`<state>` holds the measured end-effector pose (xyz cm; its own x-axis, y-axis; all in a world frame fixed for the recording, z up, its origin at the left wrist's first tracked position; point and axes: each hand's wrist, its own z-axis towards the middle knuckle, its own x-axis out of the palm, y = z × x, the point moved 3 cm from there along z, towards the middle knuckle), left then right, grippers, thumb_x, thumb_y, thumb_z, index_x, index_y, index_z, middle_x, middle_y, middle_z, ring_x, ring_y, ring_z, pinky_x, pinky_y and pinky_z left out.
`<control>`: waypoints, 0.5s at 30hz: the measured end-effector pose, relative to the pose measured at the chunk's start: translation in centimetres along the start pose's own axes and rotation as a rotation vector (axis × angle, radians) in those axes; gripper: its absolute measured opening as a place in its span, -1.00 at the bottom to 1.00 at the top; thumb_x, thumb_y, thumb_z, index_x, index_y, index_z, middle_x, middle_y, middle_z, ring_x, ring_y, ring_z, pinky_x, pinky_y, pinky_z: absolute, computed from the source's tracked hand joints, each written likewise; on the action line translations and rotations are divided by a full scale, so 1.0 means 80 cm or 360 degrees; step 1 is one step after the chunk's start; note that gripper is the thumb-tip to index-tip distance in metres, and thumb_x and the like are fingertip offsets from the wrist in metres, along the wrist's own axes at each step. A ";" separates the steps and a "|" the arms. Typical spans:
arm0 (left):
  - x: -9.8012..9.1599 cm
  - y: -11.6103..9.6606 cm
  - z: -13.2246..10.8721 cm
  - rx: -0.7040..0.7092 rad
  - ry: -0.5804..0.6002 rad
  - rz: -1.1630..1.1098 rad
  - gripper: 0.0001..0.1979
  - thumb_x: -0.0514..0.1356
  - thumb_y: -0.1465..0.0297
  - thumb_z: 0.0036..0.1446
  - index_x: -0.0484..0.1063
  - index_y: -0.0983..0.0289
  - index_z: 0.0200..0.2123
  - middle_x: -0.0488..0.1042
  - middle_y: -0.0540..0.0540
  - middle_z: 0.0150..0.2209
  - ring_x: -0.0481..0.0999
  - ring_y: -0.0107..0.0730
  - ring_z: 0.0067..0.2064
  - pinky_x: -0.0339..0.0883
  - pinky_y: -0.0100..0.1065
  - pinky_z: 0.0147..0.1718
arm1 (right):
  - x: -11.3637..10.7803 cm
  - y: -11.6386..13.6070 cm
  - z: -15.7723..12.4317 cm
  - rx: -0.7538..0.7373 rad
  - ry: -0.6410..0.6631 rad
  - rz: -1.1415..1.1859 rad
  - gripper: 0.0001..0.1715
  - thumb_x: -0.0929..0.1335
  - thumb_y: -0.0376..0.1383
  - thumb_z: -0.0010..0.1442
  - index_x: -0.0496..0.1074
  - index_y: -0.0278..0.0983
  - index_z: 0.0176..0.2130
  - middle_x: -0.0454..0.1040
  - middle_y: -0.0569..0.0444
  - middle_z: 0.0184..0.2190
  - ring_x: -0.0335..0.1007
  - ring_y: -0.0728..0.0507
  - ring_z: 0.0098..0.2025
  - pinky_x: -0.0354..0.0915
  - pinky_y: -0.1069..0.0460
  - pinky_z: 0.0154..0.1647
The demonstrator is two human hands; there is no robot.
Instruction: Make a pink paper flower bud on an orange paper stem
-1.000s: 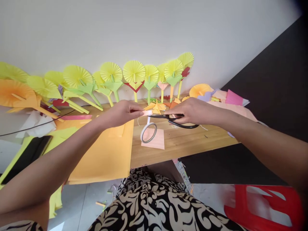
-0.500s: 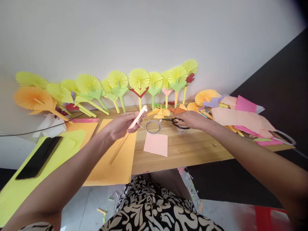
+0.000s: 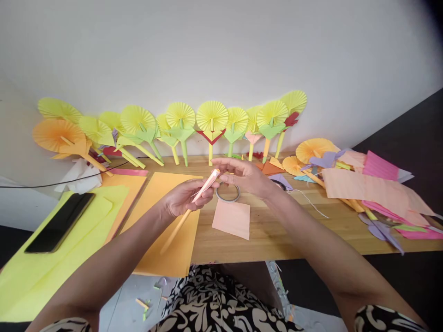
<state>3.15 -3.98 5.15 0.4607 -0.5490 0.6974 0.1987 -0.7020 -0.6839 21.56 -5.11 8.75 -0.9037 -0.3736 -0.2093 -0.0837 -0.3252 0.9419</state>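
- looking down from the head view, the left hand [image 3: 182, 199] is closed around a thin rolled paper stick [image 3: 207, 184], pinching it near its upper third, just left of the tape ring [image 3: 227, 197].
- the stick slants from a tip just above and left of the tape ring down to a lower end well to the ring's lower left, over the orange sheet [image 3: 162, 258].
- the right hand [image 3: 244, 177] hovers over the tape ring with its fingers loosely spread. thumb and forefinger sit at the stick's tip, but i cannot tell whether they grip it.
- the tape ring lies flat on the table [image 3: 294, 235], partly hidden by the right hand. a peach square [image 3: 231, 220] lies just below it.
- far left of the ring, a phone [image 3: 59, 222] rests on a yellow sheet [image 3: 41, 276].
- behind the ring, a row of flowers [image 3: 211, 115] leans on the wall. well to the ring's right lies a loose paper pile [image 3: 374, 186].
- by my judgement the stick is very light and only slightly stiff. it would crease or unroll if squeezed hard, and bend if held by one end alone.
- it is best taken lightly between fingertips near the middle, with a second light pinch at the tip to steady it.
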 end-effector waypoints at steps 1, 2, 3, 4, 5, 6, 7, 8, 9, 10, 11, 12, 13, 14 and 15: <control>-0.001 0.001 0.000 0.0002 0.0011 -0.0002 -0.83 0.25 0.40 0.17 0.51 0.41 -0.22 0.29 -0.05 -0.55 0.26 -0.61 -0.63 0.05 -0.64 -0.85 | 0.002 -0.003 0.003 0.0007 0.0024 0.0047 -0.52 0.43 -0.18 0.21 0.47 -0.12 0.13 0.53 0.03 -0.04 0.45 -0.07 -0.04 0.39 -0.04 -0.02; -0.001 0.001 0.000 0.0008 0.0016 0.0002 -0.84 0.24 0.41 0.17 0.50 0.41 -0.22 0.28 -0.05 -0.55 0.25 -0.61 -0.64 0.05 -0.64 -0.85 | 0.004 -0.005 0.006 0.0018 0.0047 0.0073 -0.55 0.42 -0.18 0.21 0.49 -0.15 0.10 0.53 0.04 -0.07 0.45 -0.05 -0.09 0.39 -0.03 -0.06; -0.002 0.001 0.000 0.0013 0.0014 0.0006 -0.85 0.23 0.42 0.17 0.50 0.40 -0.23 0.27 -0.06 -0.56 0.24 -0.61 -0.64 0.04 -0.63 -0.85 | 0.005 -0.007 0.009 0.0025 0.0066 0.0078 -0.58 0.42 -0.18 0.21 0.51 -0.17 0.07 0.54 0.04 -0.10 0.45 -0.04 -0.14 0.39 -0.01 -0.09; -0.003 0.000 0.000 0.0018 0.0008 0.0008 -0.85 0.22 0.43 0.18 0.50 0.40 -0.24 0.26 -0.06 -0.56 0.24 -0.61 -0.65 0.03 -0.63 -0.85 | 0.006 -0.007 0.011 0.0022 0.0079 0.0063 -0.60 0.42 -0.19 0.21 0.52 -0.19 0.04 0.54 0.05 -0.13 0.44 -0.03 -0.18 0.38 0.00 -0.12; -0.004 0.000 0.000 0.0015 0.0003 0.0008 -0.86 0.21 0.43 0.18 0.50 0.40 -0.24 0.26 -0.07 -0.57 0.24 -0.61 -0.66 0.02 -0.63 -0.86 | 0.007 -0.006 0.013 0.0003 0.0083 0.0031 -0.62 0.42 -0.20 0.21 0.53 -0.20 0.03 0.54 0.06 -0.16 0.43 -0.02 -0.20 0.37 0.01 -0.15; -0.006 0.000 0.001 0.0004 0.0000 0.0004 -0.86 0.21 0.43 0.18 0.49 0.40 -0.24 0.26 -0.07 -0.57 0.23 -0.61 -0.66 0.01 -0.63 -0.86 | 0.008 -0.005 0.015 -0.0026 0.0083 -0.0017 -0.63 0.41 -0.22 0.21 0.53 -0.20 0.02 0.54 0.07 -0.18 0.42 -0.01 -0.22 0.36 0.02 -0.18; -0.008 0.000 0.001 -0.0008 -0.0001 -0.0002 -0.87 0.21 0.43 0.18 0.49 0.39 -0.24 0.26 -0.07 -0.57 0.24 -0.61 -0.66 -0.01 -0.62 -0.87 | 0.009 -0.002 0.017 -0.0062 0.0083 -0.0081 -0.64 0.40 -0.23 0.21 0.53 -0.19 0.02 0.54 0.08 -0.18 0.42 -0.01 -0.23 0.35 0.04 -0.21; -0.010 -0.001 0.001 -0.0023 0.0000 -0.0009 -0.86 0.20 0.43 0.18 0.48 0.39 -0.23 0.26 -0.07 -0.57 0.24 -0.60 -0.66 -0.02 -0.62 -0.87 | 0.009 0.000 0.019 -0.0099 0.0084 -0.0157 -0.64 0.39 -0.25 0.22 0.52 -0.18 0.02 0.54 0.09 -0.18 0.41 0.00 -0.24 0.33 0.05 -0.24; -0.013 -0.001 0.001 -0.0037 0.0000 -0.0015 -0.86 0.20 0.43 0.19 0.48 0.38 -0.22 0.26 -0.07 -0.57 0.24 -0.60 -0.66 -0.03 -0.62 -0.88 | 0.010 0.003 0.020 -0.0130 0.0085 -0.0238 -0.66 0.38 -0.26 0.23 0.53 -0.17 0.01 0.55 0.09 -0.18 0.41 0.00 -0.25 0.32 0.06 -0.26; -0.015 -0.001 0.002 -0.0050 -0.0001 -0.0018 -0.86 0.19 0.43 0.19 0.48 0.38 -0.22 0.26 -0.07 -0.57 0.23 -0.60 -0.66 -0.03 -0.62 -0.88 | 0.011 0.004 0.021 -0.0153 0.0088 -0.0312 -0.68 0.38 -0.26 0.23 0.53 -0.17 -0.01 0.56 0.09 -0.18 0.42 0.00 -0.25 0.30 0.07 -0.29; -0.017 -0.001 0.002 -0.0057 -0.0004 -0.0020 -0.86 0.19 0.43 0.19 0.47 0.37 -0.22 0.26 -0.07 -0.56 0.23 -0.60 -0.66 -0.03 -0.62 -0.88 | 0.011 0.005 0.022 -0.0170 0.0090 -0.0370 -0.71 0.37 -0.26 0.23 0.54 -0.17 -0.04 0.57 0.10 -0.18 0.42 0.00 -0.25 0.29 0.07 -0.30; -0.018 -0.001 0.001 -0.0062 -0.0003 -0.0020 -0.87 0.19 0.43 0.18 0.47 0.37 -0.22 0.26 -0.08 -0.57 0.22 -0.60 -0.67 -0.03 -0.62 -0.88 | 0.012 0.005 0.024 -0.0184 0.0092 -0.0405 -0.74 0.37 -0.26 0.24 0.55 -0.17 -0.06 0.58 0.10 -0.19 0.43 -0.01 -0.25 0.29 0.06 -0.30; -0.018 -0.001 0.001 -0.0064 0.0000 -0.0018 -0.87 0.20 0.43 0.18 0.47 0.36 -0.22 0.26 -0.08 -0.57 0.20 -0.60 -0.67 -0.03 -0.62 -0.88 | 0.012 0.005 0.025 -0.0195 0.0092 -0.0410 -0.76 0.38 -0.26 0.24 0.55 -0.18 -0.09 0.58 0.10 -0.20 0.44 -0.01 -0.24 0.29 0.06 -0.28; -0.018 0.000 0.000 -0.0065 0.0007 -0.0011 -0.87 0.20 0.42 0.18 0.46 0.36 -0.23 0.25 -0.08 -0.57 0.19 -0.60 -0.68 -0.04 -0.62 -0.89 | 0.012 0.004 0.027 -0.0195 0.0097 -0.0391 -0.78 0.38 -0.26 0.24 0.55 -0.18 -0.10 0.58 0.10 -0.21 0.44 -0.01 -0.25 0.30 0.06 -0.27; -0.017 0.000 0.000 -0.0061 0.0009 0.0003 -0.87 0.19 0.42 0.18 0.46 0.35 -0.23 0.25 -0.08 -0.58 0.17 -0.60 -0.69 -0.05 -0.61 -0.89 | 0.012 0.002 0.028 -0.0183 0.0105 -0.0359 -0.79 0.38 -0.25 0.24 0.55 -0.19 -0.11 0.58 0.10 -0.23 0.44 -0.01 -0.26 0.30 0.05 -0.26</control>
<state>2.49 -3.25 4.17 0.4559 -0.5531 0.6973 0.1647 -0.7176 -0.6768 19.74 -3.56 9.26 -0.8378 -0.3352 -0.4309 -0.2281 -0.5022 0.8342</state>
